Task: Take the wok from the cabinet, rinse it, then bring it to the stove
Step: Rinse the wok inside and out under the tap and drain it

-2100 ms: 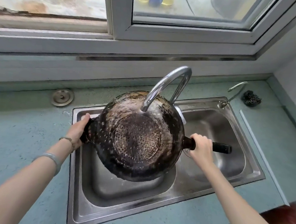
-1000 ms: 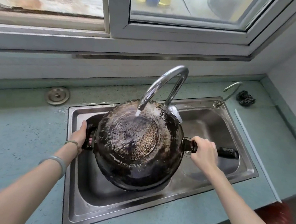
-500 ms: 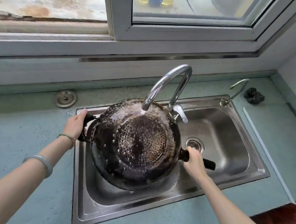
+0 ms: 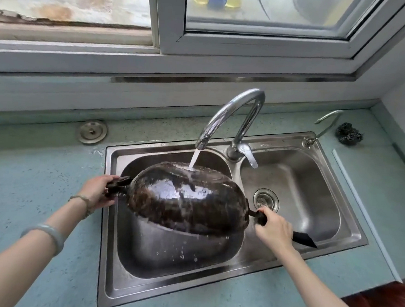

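A blackened wok [image 4: 188, 200] hangs over the left basin of the steel double sink [image 4: 109, 266], turned so its wet, dark outer side faces me. My left hand [image 4: 99, 191] grips its small side handle. Its long black handle sits in my right hand [image 4: 275, 228], over the divider between the basins. Water runs from the curved chrome tap [image 4: 233, 114] onto the wok's upper edge and streams down it. The wok's inside is hidden.
The right basin has an open drain [image 4: 266, 199]. A round metal sink plug [image 4: 92, 131] lies on the blue-green counter at the left. A steel scourer [image 4: 349, 136] and a small second tap [image 4: 324, 128] are at the right. A window sill runs behind.
The wok has tipped from showing its round bottom face-on to a flatter, more edge-on pose and sits lower in the basin. Both hands keep their hold. Water still runs.
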`<state>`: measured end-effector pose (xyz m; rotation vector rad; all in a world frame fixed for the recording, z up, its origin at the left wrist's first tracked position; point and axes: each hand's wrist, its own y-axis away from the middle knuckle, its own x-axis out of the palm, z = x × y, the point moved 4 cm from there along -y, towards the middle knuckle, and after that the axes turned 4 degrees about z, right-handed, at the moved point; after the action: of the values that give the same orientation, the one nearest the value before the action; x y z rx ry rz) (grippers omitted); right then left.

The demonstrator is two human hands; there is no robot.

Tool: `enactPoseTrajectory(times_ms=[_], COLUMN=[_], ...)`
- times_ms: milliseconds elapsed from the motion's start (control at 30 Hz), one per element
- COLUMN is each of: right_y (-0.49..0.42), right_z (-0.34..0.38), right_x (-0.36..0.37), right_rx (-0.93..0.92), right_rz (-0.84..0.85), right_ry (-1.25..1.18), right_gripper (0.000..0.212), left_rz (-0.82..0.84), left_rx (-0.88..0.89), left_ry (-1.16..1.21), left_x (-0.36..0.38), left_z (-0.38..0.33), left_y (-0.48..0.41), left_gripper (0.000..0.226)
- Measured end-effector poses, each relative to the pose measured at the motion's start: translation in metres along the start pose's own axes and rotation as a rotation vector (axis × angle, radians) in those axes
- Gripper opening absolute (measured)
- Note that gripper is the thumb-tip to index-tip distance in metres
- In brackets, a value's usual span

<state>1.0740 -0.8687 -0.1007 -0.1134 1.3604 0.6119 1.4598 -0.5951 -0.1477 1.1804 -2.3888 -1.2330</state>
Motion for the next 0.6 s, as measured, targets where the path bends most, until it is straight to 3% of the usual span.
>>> enactPoseTrajectory(times_ms=[67,233,433,600], right_y=[-0.001,-0.001,-0.003,-0.001], right_z=[0.0,-0.003,-0.007,-0.007], right_x=[0.002,0.007,0.011,0.02], right_rx=[0.059,0.108,0.065,0.01], right_rz=[0.069,0.216,0.349,0.497], right_ry=[0.035,0.021,0.075,0.069], right_gripper=[0.022,0.019,0.016,0.026], left_rz=[0.02,0.022,0.111,0.006], left_rx=[0.003,0.154,0.272,0.339], left_ry=[0.018,-0.112,-0.25,-0.445], left_x=[0.007,0.009,0.004,-0.006], left_z=[-0.008,-0.025,-0.026,-0.034], left_y=[0.007,0.008,0.004,0.0], left_gripper=[0.028,0.062,0.052,0.041])
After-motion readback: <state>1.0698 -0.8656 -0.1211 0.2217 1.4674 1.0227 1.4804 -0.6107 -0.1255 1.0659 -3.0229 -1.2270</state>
